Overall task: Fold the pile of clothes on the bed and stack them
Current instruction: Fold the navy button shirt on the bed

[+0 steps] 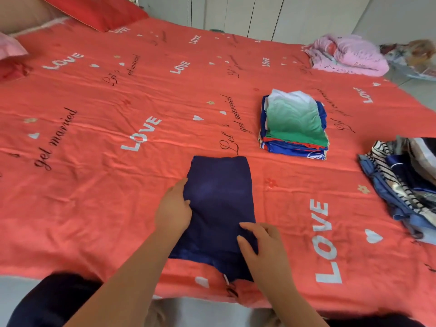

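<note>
Head view: a navy garment [219, 197], folded to a long strip, lies flat near the near edge of the bed [106, 190]. The left hand [173, 208] rests at its left edge, fingers fairly straight. The right hand [262, 246] sits on its near right part with fingers bent; whether it pinches the cloth is unclear. A folded stack [295, 123] stands further right, and an unfolded pile [405, 185] lies at the right edge

Light: bright, even, diffuse. Focus: sharpest around your left hand [173, 208] and right hand [262, 246], soft and smeared far beyond them. Edges: bowed.
</note>
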Tool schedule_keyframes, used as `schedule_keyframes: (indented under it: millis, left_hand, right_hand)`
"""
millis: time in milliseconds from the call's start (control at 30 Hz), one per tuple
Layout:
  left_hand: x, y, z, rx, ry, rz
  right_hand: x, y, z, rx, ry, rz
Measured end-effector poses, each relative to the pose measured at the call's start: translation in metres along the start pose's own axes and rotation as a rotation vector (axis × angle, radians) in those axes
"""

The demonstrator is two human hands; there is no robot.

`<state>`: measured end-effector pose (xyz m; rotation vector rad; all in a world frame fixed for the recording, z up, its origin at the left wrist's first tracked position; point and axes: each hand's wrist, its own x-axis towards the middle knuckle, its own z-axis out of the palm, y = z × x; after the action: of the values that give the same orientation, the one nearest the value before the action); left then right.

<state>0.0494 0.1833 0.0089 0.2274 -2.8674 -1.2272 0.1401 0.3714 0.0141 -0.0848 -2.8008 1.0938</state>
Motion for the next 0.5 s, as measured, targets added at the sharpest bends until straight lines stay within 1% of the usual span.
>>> schedule_keyframes:
  millis: [67, 133, 200, 267, 333, 400, 500]
  left_hand:
    - [0.003, -0.003, -0.003, 0.088, -0.029, -0.036]
    - [0.003, -0.004, -0.004, 0.038, -0.076, -0.074]
    - [0.002, -0.002, -0.001, -0.047, -0.128, 0.002]
    - [0.002, 0.000, 0.003, -0.068, -0.217, 0.054]
    - [0.004, 0.002, 0.005, -0.007, -0.282, 0.055]
    - [0.007, 0.005, 0.004, 0.060, -0.303, 0.057]
    - [0.008, 0.013, 0.003, 0.062, -0.315, 0.038]
  right_hand:
    - [0.008, 0.001, -0.001, 0.000, -0.009, 0.032]
    - [0.018, 0.001, -0.001, 0.039, -0.029, 0.081]
    - [0.029, -0.003, 0.004, 0.100, -0.088, 0.150]
    - [0.038, -0.008, 0.012, 0.101, -0.147, 0.192]
    - [0.048, -0.011, 0.018, 0.051, -0.207, 0.207]
    - [0.056, -0.012, 0.020, -0.019, -0.269, 0.199]
    - [0.065, -0.015, 0.014, -0.121, -0.258, 0.173]
